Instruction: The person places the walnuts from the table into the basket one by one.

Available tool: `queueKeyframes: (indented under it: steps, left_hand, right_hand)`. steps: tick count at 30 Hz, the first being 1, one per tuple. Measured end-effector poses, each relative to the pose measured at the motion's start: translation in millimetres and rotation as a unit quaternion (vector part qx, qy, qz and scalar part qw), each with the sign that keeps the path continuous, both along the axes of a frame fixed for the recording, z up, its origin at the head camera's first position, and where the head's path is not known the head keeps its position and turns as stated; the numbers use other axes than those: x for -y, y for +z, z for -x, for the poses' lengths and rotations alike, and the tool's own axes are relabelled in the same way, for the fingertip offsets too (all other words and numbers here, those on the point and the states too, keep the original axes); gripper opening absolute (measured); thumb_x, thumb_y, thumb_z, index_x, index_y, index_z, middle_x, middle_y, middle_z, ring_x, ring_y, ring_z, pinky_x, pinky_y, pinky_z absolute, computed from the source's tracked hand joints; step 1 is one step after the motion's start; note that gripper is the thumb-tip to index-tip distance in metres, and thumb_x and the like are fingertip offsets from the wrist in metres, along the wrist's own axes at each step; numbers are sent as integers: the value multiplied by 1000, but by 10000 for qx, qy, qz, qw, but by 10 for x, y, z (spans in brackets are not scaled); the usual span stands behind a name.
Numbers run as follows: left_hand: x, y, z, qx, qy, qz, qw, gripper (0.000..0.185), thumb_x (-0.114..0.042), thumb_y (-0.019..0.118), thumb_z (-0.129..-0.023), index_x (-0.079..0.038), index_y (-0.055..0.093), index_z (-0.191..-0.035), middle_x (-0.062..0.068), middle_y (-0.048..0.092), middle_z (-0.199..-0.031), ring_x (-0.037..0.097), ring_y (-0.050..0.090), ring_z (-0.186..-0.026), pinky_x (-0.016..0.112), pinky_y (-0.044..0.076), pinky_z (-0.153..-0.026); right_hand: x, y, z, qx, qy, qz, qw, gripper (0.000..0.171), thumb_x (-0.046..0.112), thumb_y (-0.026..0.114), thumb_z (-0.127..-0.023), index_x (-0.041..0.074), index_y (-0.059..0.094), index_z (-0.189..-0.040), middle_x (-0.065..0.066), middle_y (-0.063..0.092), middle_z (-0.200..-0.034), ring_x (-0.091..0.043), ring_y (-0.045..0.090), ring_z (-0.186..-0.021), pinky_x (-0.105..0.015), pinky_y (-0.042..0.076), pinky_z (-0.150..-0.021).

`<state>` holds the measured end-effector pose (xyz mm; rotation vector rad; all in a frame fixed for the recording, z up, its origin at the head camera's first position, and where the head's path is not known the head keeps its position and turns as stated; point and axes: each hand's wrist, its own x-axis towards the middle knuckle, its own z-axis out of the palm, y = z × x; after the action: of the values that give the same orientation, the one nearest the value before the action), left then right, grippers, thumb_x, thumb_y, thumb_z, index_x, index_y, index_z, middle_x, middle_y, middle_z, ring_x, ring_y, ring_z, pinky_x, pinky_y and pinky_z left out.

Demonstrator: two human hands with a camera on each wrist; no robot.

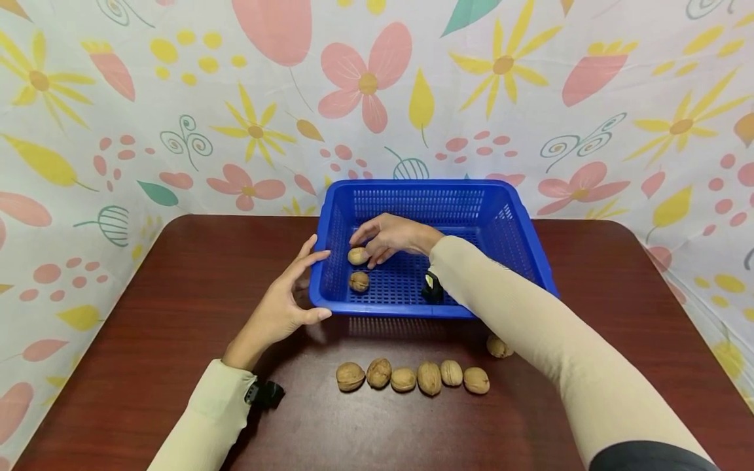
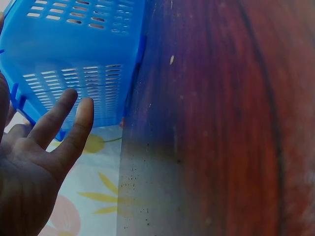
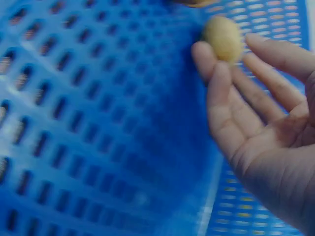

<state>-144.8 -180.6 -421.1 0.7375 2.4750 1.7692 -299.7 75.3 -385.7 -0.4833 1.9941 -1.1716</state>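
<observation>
A blue plastic basket (image 1: 406, 309) with slotted walls stands at the back of the table. Inside it, my right hand (image 1: 396, 237) has its fingertips round a pale walnut (image 1: 357, 256), which shows between fingers and thumb in the right wrist view (image 3: 224, 39). Just in front of that nut, a browner walnut (image 1: 359, 282) lies on the basket floor. My left hand (image 1: 281, 307) rests at the basket's left front corner, thumb by the front rim and fingers spread along the left side. Two of its straight fingers (image 2: 81, 123) stand beside the outer wall in the left wrist view.
In front of the basket, several walnuts (image 1: 429, 378) form a row across the dark red-brown table (image 1: 177, 314). Another walnut (image 1: 498, 347) lies farther right, partly covered by the right sleeve (image 1: 530, 320). A flower-printed cloth (image 1: 247, 98) hangs behind the table.
</observation>
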Motion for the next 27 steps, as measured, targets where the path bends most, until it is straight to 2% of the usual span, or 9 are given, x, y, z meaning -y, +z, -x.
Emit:
queueKeyframes:
  steps: [4, 8, 11, 14, 17, 20, 25, 27]
  left_hand:
    - [-5, -7, -9, 61, 3, -8, 10000, 87, -24, 90, -85, -13, 45, -158, 3, 8, -178, 39, 68, -122, 21, 53, -98]
    - [3, -3, -16, 35, 13, -43, 10000, 88, -27, 90, -84, -12, 45, -158, 5, 8, -178, 39, 68, -121, 22, 54, -98]
    - [13, -1, -19, -9, 40, -49, 10000, 88, -29, 91, -84, -13, 46, -158, 4, 9, -178, 38, 69, -118, 22, 54, -98]
    - [20, -2, -22, -3, 69, -45, 10000, 88, -31, 91, -83, -14, 46, -158, 2, 10, -178, 37, 69, -119, 21, 53, -97]
    - [23, -15, -31, 32, 63, -60, 10000, 88, -30, 91, -84, -14, 46, -158, 2, 9, -178, 39, 68, -121, 21, 53, -97]
    - [21, -36, -30, 19, 67, -27, 10000, 88, -30, 90, -84, -14, 46, -158, 3, 9, -178, 39, 68, -121, 21, 53, -97]
    - [9, -21, -12, 0, 81, 26, 10000, 87, -24, 90, -84, -14, 46, -158, 1, 10, -178, 38, 69, -119, 20, 54, -96]
    - [6, -1, -9, 8, 77, 9, 10000, 87, -20, 91, -83, -14, 46, -158, 2, 10, -178, 37, 68, -119, 20, 54, -96]
  right_hand:
    - [-75, 171, -14, -109, -146, -72, 9998, 47, 6, 66, -101, 5, 59, -147, -14, 62, -148, -32, 76, -103, -49, 58, -98]
    - [-196, 433, -75, -347, -198, -24, 9992, 47, 10, 65, -102, 7, 57, -148, -16, 58, -152, -37, 71, -115, -54, 53, -105]
    - [-335, 643, -151, -574, -194, -37, 9982, 47, 14, 66, -102, 10, 58, -147, -13, 59, -152, -37, 69, -120, -55, 52, -107]
    - [-513, 832, -255, -840, -192, -61, 9963, 46, 17, 67, -101, 12, 60, -146, -11, 60, -152, -33, 71, -118, -53, 53, -105]
    - [-723, 968, -391, -1137, -268, -77, 9931, 44, 18, 68, -102, 12, 61, -144, -9, 62, -149, -27, 73, -111, -46, 57, -98]
    - [-947, 1064, -572, -1333, -525, -54, 9897, 40, 17, 70, -101, 13, 65, -140, -6, 64, -145, -23, 74, -106, -39, 59, -90]
    - [-1350, 1144, -941, -1700, -875, 39, 9815, 36, 17, 72, -100, 14, 69, -136, -1, 68, -137, -24, 74, -103, -34, 59, -85]
    - [-1513, 1145, -1098, -1880, -891, 89, 9781, 36, 17, 70, -101, 14, 69, -136, -1, 73, -127, -24, 74, -101, -33, 59, -84]
